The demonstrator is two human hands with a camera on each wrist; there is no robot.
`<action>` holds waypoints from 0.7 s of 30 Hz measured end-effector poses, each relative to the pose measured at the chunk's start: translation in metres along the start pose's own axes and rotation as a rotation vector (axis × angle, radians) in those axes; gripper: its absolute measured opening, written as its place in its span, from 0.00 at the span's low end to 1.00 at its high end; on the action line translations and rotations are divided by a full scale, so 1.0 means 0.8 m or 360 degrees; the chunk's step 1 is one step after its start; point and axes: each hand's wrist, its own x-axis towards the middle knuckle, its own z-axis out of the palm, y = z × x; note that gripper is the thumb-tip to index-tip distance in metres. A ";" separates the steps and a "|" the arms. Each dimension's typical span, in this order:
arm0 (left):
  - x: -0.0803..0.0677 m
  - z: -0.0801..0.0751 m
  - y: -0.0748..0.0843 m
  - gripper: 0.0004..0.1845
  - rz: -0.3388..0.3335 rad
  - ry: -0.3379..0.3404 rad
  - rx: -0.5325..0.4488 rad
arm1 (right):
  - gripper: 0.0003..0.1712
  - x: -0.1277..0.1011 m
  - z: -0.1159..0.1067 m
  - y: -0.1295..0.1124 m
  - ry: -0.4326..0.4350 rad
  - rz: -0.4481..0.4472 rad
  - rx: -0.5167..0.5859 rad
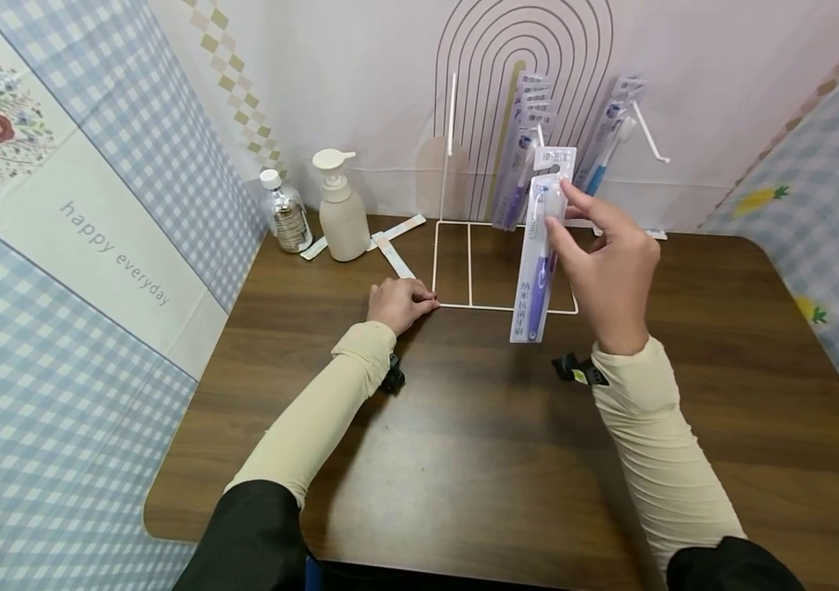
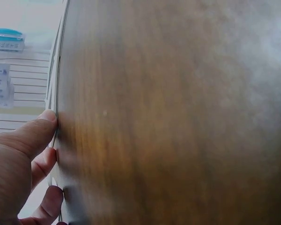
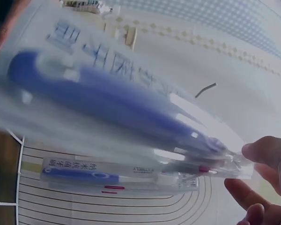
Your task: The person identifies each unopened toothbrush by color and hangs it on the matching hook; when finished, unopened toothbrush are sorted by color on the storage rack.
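Hands apart: right hand [image 1: 600, 263] pinches a packaged toothbrush [image 1: 538, 254] upright near the hooks, while left hand [image 1: 399, 302] presses the wire rack [image 1: 456, 305] base, seemingly steadying it on the surface [image 1: 479, 443].

Right hand [image 1: 604, 263] pinches a packaged purple toothbrush [image 1: 538, 254] upright in front of the white wire rack [image 1: 504, 246], near the surface's [image 1: 493, 460] far edge. Left hand [image 1: 399, 302] rests curled against the rack's near left base corner. Further toothbrush packs [image 1: 526, 139] hang on the rack.
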 end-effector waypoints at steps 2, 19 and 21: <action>0.000 -0.001 0.000 0.10 -0.0003 -0.0004 -0.0002 | 0.22 0.003 0.005 0.001 0.0010 0.0044 -0.0008; 0.002 0.002 -0.001 0.10 -0.0021 0.0017 0.0007 | 0.18 0.034 0.074 0.045 0.0046 0.0202 -0.0042; 0.001 0.002 0.000 0.10 -0.0027 0.0013 0.0010 | 0.19 0.038 0.081 0.051 0.0054 0.0210 -0.0059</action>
